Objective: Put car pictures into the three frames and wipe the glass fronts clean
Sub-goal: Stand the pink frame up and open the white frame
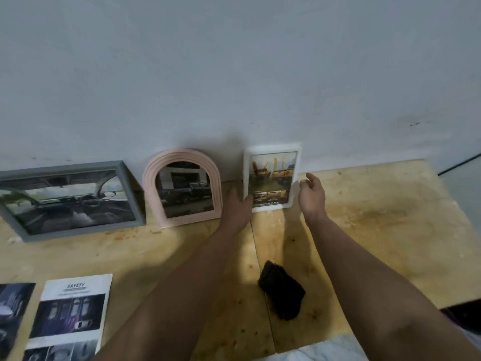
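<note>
Where text is legible at all, only one word reads: "SAFETY", heading the white brochure page [73,316] at the bench's near-left corner; smaller print below it is too blurred. Beside it, at the left edge, a dark glossy car page [11,311], partly cut off.

Bench [377,217] is raw plywood, pale, stained and scuffed, with a seam running front to back. Wall behind is flat matte grey.

Three frames stand along the far edge, leaning on the wall:
- grey frame [70,199], rectangular, landscape, far-left; holds a car interior shot.
- pink frame [182,187], arched top, ribbed moulding, mid far edge; holds a dark pickup photo.
- white frame [272,175], rectangular, portrait, smooth, just right of the pink one; holds a yellow-vehicle picture with caption text too small to read.

Left hand [238,207]: grip on the white frame's lower-left edge, thumb over the front; the other fingers are hidden.
Right hand [311,195]: fingers loosely curled, holding nothing, just beside the white frame's right edge, not touching.

Black cloth [281,291], crumpled, soft, lies on the bench between the forearms towards the near edge.
</note>
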Motion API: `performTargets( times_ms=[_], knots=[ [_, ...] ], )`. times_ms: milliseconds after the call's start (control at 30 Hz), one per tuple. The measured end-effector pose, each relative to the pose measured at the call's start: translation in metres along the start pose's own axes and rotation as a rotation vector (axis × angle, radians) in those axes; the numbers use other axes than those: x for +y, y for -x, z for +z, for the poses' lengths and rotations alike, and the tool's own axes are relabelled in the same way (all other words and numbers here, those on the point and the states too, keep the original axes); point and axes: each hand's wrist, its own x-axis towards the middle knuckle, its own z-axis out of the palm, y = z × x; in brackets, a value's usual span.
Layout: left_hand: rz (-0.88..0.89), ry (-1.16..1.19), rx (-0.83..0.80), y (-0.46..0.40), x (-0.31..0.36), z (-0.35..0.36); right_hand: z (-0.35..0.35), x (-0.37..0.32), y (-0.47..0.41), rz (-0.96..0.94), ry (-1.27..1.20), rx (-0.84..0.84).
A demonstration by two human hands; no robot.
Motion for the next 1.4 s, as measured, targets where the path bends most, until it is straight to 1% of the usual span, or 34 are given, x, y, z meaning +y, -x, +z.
performTargets(
  times_ms=[67, 167, 300, 400, 533, 633, 733, 767, 833, 900, 967, 1033, 1100, 1167, 1267, 1400],
  knots=[
    [-0.057, 0.052, 0.037, -0.02, -0.001, 0.006, 0.003, 0.001, -0.017, 0.026, -0.032, -0.091],
    [-0.056, 0.095, 0.045, -0.031, -0.002, 0.016, 0.006, 0.005, -0.026, 0.094, -0.053, -0.237],
    [0.036, 0.078, 0.108, -0.009, -0.004, 0.021, -0.004, 0.02, -0.013, 0.134, -0.061, -0.266],
    [0.097, 0.012, 0.089, 0.016, -0.005, 0.017, -0.015, 0.031, 0.01, 0.215, -0.038, -0.292],
    [0.213, -0.051, 0.081, 0.059, -0.009, 0.005, -0.023, 0.033, 0.043, 0.247, -0.038, -0.312],
    [0.377, -0.188, 0.139, 0.091, -0.017, -0.012, -0.024, 0.03, 0.059, 0.17, -0.043, -0.334],
    [0.519, -0.425, 0.203, 0.12, -0.03, -0.032, -0.018, 0.023, 0.065, 0.096, -0.082, -0.3],
    [0.548, -0.506, 0.233, 0.129, -0.034, -0.038, -0.014, 0.02, 0.067, 0.086, -0.075, -0.299],
    [0.595, -0.655, 0.313, 0.148, -0.042, -0.05, -0.004, 0.016, 0.073, 0.037, -0.019, -0.352],
    [0.613, -0.77, 0.342, 0.164, -0.048, -0.06, 0.007, 0.016, 0.083, -0.003, 0.032, -0.411],
    [0.571, -0.888, 0.314, 0.18, -0.057, -0.072, 0.019, 0.019, 0.095, -0.039, 0.119, -0.476],
    [0.598, -0.97, 0.284, 0.195, -0.074, -0.084, 0.033, 0.029, 0.107, -0.07, 0.217, -0.561],
    [0.636, -1.02, 0.252, 0.207, -0.1, -0.096, 0.044, 0.043, 0.12, -0.067, 0.28, -0.647],
    [0.589, -1.095, 0.211, 0.213, -0.127, -0.106, 0.053, 0.06, 0.133, -0.031, 0.329, -0.709],
    [0.498, -1.162, 0.107, 0.218, -0.16, -0.114, 0.065, 0.079, 0.151, 0.022, 0.373, -0.743],
    [0.488, -1.172, -0.024, 0.215, -0.193, -0.118, 0.079, 0.095, 0.167, 0.038, 0.361, -0.734]
  ],
)
